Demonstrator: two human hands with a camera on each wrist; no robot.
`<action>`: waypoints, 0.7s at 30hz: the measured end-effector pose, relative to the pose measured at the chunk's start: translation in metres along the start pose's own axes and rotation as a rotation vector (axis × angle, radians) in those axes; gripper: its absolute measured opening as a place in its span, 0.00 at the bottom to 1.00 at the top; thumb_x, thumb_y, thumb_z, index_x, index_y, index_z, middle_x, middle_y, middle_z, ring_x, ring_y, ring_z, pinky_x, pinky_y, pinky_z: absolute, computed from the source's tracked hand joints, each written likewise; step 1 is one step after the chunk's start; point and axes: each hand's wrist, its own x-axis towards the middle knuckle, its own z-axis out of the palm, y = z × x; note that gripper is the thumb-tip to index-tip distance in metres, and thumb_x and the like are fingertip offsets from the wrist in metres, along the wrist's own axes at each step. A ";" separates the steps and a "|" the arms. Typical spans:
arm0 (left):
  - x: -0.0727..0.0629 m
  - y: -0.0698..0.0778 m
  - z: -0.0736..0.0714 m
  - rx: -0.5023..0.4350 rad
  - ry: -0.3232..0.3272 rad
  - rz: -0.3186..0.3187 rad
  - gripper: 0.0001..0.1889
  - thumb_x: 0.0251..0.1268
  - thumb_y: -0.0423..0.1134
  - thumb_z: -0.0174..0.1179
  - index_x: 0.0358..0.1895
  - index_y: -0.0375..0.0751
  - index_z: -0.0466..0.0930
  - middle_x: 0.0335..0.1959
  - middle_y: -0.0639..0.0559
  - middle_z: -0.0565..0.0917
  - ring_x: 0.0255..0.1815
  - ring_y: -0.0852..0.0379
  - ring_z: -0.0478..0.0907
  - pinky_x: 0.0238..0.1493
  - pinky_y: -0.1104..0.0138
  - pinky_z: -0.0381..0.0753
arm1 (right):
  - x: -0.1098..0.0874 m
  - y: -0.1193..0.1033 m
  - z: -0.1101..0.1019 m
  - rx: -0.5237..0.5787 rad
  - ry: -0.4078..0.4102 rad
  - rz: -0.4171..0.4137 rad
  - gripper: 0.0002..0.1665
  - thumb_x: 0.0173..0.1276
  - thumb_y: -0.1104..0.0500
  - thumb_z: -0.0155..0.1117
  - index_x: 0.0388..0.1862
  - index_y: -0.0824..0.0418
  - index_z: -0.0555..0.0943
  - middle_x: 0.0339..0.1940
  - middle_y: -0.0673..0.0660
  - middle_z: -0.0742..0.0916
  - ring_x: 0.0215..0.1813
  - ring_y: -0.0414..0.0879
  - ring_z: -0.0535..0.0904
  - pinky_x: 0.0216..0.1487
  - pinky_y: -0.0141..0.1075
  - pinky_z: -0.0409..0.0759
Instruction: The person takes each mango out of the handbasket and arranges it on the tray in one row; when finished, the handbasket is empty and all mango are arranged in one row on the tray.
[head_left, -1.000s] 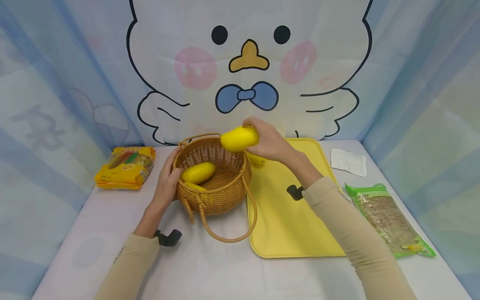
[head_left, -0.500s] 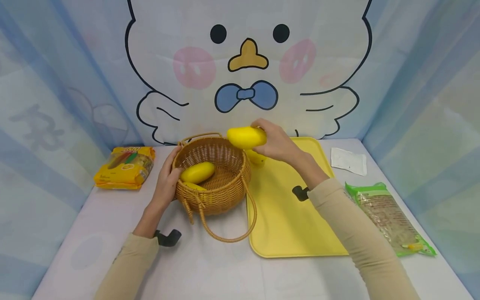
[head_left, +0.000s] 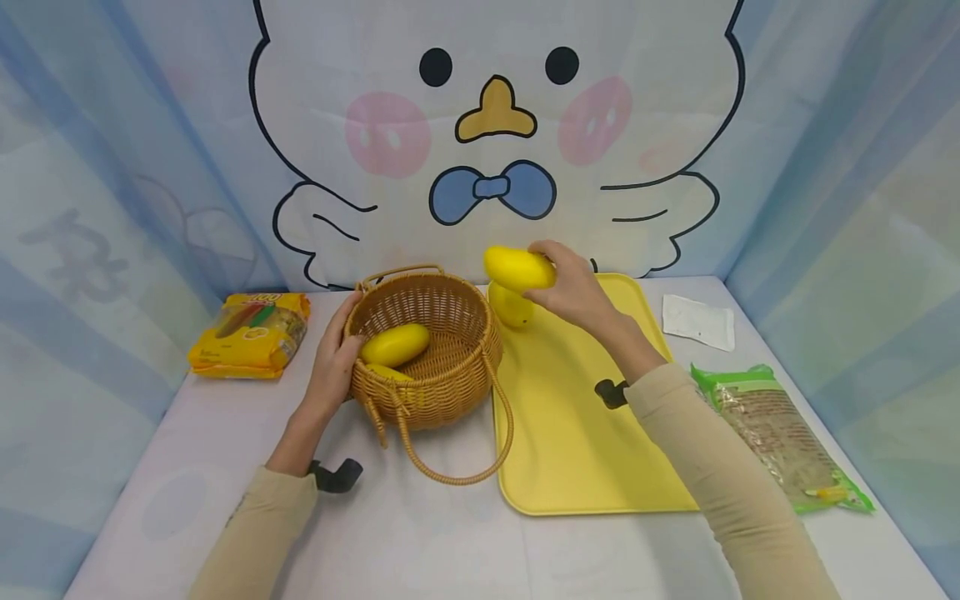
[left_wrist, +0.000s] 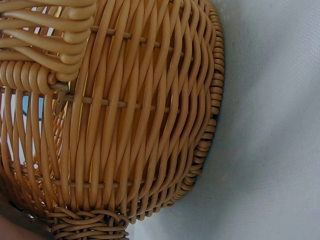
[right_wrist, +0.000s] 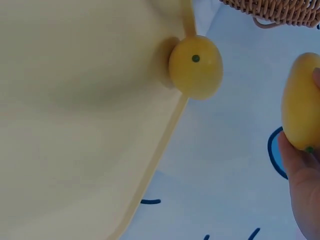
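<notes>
My right hand (head_left: pixel 572 285) grips a yellow mango (head_left: pixel 519 268) over the far left corner of the yellow tray (head_left: pixel 592 417). Below it another mango (head_left: pixel 512 307) lies at the tray's edge; the right wrist view shows that lower mango (right_wrist: pixel 196 70) with its green stem spot. With my left hand (head_left: pixel 332 367) I hold the left side of the wicker basket (head_left: pixel 427 404), thumb over the rim. One mango (head_left: pixel 397 345) lies inside on the left, and beside it a yellow piece (head_left: pixel 388 372) is mostly hidden by the front wall. Weave of the basket (left_wrist: pixel 135 110) fills most of the left wrist view.
A yellow food packet (head_left: pixel 251 336) lies far left. Right of the tray are a small white sachet (head_left: pixel 697 323) and a green-edged clear bag (head_left: pixel 780 437). The basket's loop handle (head_left: pixel 465 480) hangs forward onto the table. A printed curtain (head_left: pixel 495 242) stands close behind.
My right hand has carried the mango right, from over the basket's right rim to over the tray's far left corner. The left hand and basket have stayed put.
</notes>
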 end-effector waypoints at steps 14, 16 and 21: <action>0.001 -0.003 0.001 -0.023 0.001 0.002 0.33 0.73 0.37 0.42 0.80 0.58 0.49 0.82 0.59 0.52 0.81 0.51 0.50 0.79 0.46 0.52 | -0.006 0.039 0.011 -0.037 0.039 0.119 0.39 0.62 0.52 0.72 0.71 0.58 0.70 0.67 0.60 0.78 0.62 0.55 0.72 0.65 0.52 0.71; 0.000 -0.003 0.000 -0.022 0.002 0.001 0.33 0.73 0.38 0.41 0.80 0.58 0.49 0.82 0.59 0.52 0.82 0.51 0.50 0.79 0.46 0.52 | -0.007 0.043 0.012 -0.040 0.036 0.137 0.39 0.62 0.52 0.71 0.71 0.58 0.70 0.66 0.60 0.78 0.60 0.55 0.72 0.63 0.52 0.71; 0.000 -0.002 0.000 -0.026 0.002 0.002 0.33 0.73 0.38 0.42 0.80 0.59 0.50 0.81 0.61 0.52 0.81 0.52 0.50 0.80 0.46 0.52 | -0.009 0.051 0.016 -0.046 0.039 0.183 0.40 0.63 0.53 0.70 0.73 0.58 0.69 0.68 0.62 0.77 0.61 0.57 0.71 0.65 0.53 0.70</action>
